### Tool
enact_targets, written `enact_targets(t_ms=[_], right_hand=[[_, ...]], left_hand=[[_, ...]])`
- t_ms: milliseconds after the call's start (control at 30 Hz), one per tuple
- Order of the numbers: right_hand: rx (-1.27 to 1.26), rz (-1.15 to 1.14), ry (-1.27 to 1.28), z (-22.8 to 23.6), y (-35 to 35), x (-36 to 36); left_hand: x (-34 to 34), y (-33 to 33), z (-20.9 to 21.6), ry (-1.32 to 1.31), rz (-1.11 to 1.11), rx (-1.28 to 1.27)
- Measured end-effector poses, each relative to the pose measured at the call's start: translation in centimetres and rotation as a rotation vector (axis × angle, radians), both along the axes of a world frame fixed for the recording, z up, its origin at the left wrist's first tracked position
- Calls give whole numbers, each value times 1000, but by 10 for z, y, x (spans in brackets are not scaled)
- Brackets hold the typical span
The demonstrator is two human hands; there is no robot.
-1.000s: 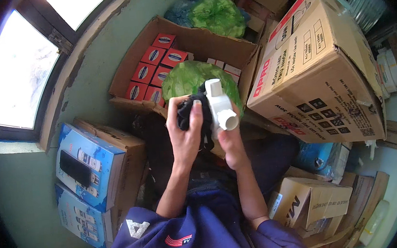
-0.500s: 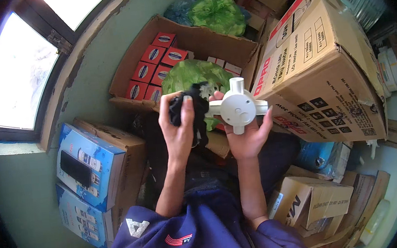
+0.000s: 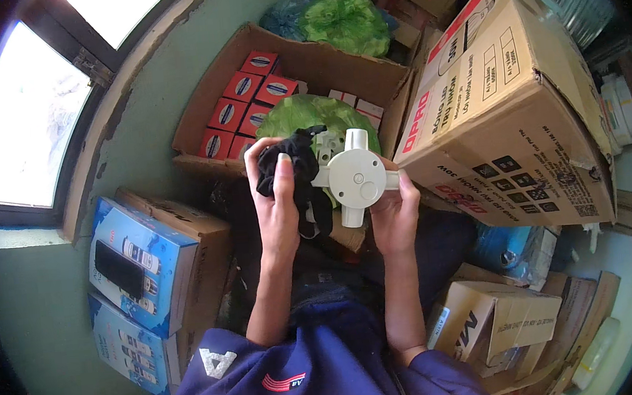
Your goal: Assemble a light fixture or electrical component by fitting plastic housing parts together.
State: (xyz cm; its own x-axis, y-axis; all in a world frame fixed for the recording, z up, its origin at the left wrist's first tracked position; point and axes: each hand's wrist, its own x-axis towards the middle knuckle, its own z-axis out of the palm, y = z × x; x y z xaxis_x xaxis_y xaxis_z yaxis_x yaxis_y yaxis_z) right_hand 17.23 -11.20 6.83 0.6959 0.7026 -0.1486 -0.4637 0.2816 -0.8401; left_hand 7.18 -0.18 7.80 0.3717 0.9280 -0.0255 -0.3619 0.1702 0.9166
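A white round junction box (image 3: 358, 179) with four pipe spouts is held up in front of me, its flat cover toward me. My right hand (image 3: 396, 219) grips it from the right side, with the thumb on the right-hand spout. Bunched in my left hand (image 3: 279, 219) is a black cloth (image 3: 288, 161), one end hanging down. The cloth meets the left-hand spout; whether it wraps round that spout I cannot tell. Just behind, an open green plastic bag (image 3: 287, 118) holds several white fittings (image 3: 328, 146), partly hidden by the junction box.
Beyond my hands, an open cardboard box (image 3: 373, 74) holds red-and-white small boxes (image 3: 241, 87) and the green bag. A large carton (image 3: 502, 116) leans at the right. A phone (image 3: 119, 270) lies on blue boxes (image 3: 164, 243) at the left, below a window (image 3: 31, 108). Smaller cartons (image 3: 474, 315) sit lower right.
The junction box has shifted left and turned slightly, its lower spout now pointing more to the left. My left hand and the cloth have moved slightly left and up.
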Motion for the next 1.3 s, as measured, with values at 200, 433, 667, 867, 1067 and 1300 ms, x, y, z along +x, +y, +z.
enact_targets(t_ms=[200,433,667,867,1067,1300], right_hand=[[-62,-10,-18,4,-7,12],[-26,14,-328,12,-13,5],[115,327,-767,8,-26,22],[109,187,-561,15,-23,8],[-40,68,-618,17,-17,6],[-81,171,-423,10,-16,5]], left_hand=[[-5,11,0,170,-165,648],[-7,2,11,155,-72,303],[-9,8,4,110,-53,205],[-9,6,4,70,-71,194],[-10,3,7,68,6,211],[-8,1,3,142,155,405]])
